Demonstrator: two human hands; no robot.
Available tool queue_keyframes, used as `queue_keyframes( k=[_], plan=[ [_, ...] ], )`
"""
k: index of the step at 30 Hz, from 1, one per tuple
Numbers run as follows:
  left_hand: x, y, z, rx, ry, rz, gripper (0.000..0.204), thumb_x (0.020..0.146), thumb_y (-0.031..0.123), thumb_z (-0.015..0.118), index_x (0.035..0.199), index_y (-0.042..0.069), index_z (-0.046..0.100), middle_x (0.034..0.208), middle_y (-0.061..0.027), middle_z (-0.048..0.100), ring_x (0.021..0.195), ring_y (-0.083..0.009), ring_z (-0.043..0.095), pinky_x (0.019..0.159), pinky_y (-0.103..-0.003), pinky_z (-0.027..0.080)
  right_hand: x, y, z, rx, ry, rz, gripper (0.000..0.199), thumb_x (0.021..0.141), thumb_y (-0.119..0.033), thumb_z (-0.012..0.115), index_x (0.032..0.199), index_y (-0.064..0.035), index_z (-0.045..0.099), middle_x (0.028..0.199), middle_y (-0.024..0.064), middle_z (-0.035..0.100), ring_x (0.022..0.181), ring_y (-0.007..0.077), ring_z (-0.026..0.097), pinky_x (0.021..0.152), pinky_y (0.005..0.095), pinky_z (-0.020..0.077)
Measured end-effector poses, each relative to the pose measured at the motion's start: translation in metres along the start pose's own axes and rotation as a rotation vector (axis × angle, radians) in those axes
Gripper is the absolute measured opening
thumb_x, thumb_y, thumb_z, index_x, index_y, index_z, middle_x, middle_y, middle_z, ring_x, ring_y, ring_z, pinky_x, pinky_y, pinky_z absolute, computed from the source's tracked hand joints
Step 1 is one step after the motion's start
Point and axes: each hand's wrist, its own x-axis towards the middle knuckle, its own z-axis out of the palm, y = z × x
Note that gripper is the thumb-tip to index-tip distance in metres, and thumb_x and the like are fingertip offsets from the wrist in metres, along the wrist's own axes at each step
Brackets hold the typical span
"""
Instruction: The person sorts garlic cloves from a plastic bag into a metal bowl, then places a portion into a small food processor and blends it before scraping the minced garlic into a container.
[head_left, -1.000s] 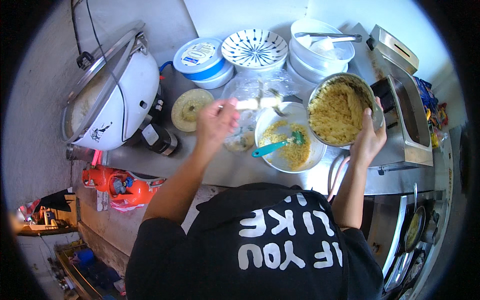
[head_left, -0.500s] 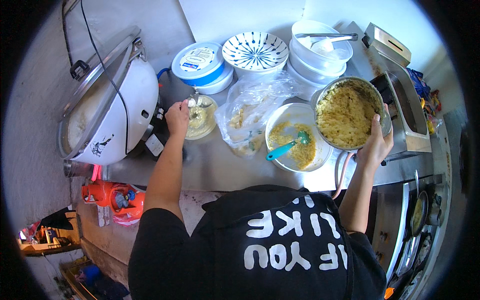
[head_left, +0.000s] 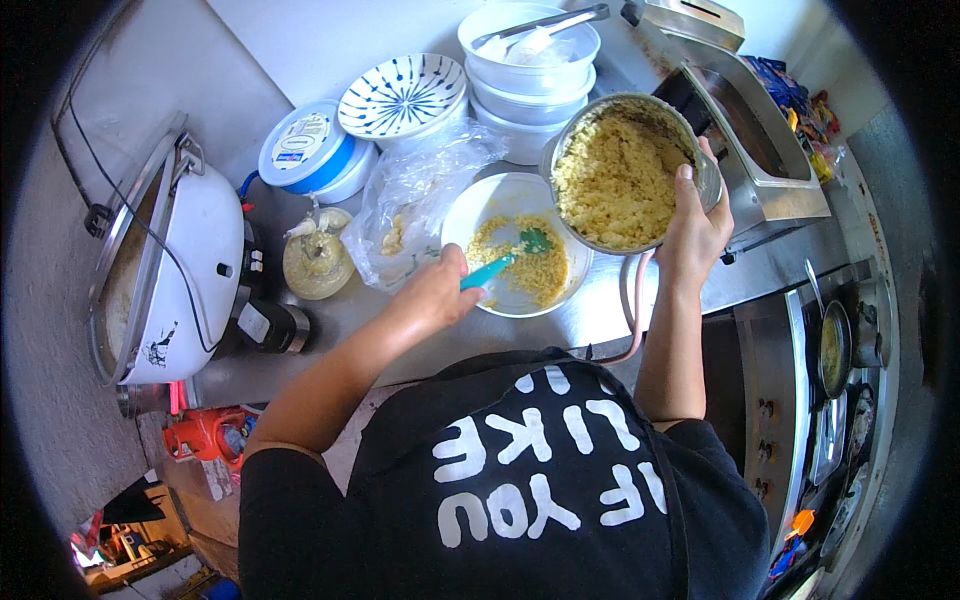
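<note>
The left hand (head_left: 437, 292) grips the teal spoon (head_left: 505, 260), its tip in the white bowl (head_left: 470, 215) of yellow grain on the table (head_left: 340, 325). The right hand (head_left: 694, 222) clasps the metal pot (head_left: 622, 170), tilted above the bowl's right rim.

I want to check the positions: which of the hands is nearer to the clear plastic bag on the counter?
The left. The left hand holds the teal spoon right beside the plastic bag. The right hand grips the metal pot beyond the white bowl, farther from the bag.
</note>
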Motion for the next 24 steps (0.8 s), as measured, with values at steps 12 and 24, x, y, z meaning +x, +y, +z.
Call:
queue_keyframes(
  k=[12,24],
  plan=[
    [0.048,0.061,-0.020,0.958,-0.095,0.389,0.018,0.081,0.009,0.055,0.097,0.006,0.063,0.089,-0.0144,0.061,0.085,-0.0322,0.063,0.072,-0.040,0.051,0.013,0.018,-0.022,-0.008,-0.052,-0.065,0.036,0.089,-0.005,0.059,0.124,-0.0001,0.060,0.130,0.0148,0.058,0.135,0.0281,0.038,0.111,0.0364,0.0254],
    [-0.058,0.109,-0.151,0.825,0.468,0.394,0.043,0.082,0.003,0.058,0.125,0.011,0.058,0.087,-0.0112,0.057,0.078,-0.0291,0.060,0.068,-0.041,0.049,0.044,0.021,-0.017,-0.100,-0.280,-0.067,0.034,0.088,-0.008,0.061,0.120,-0.0003,0.061,0.127,0.0132,0.061,0.134,0.0272,0.040,0.108,0.0336,0.0311]
  ],
)
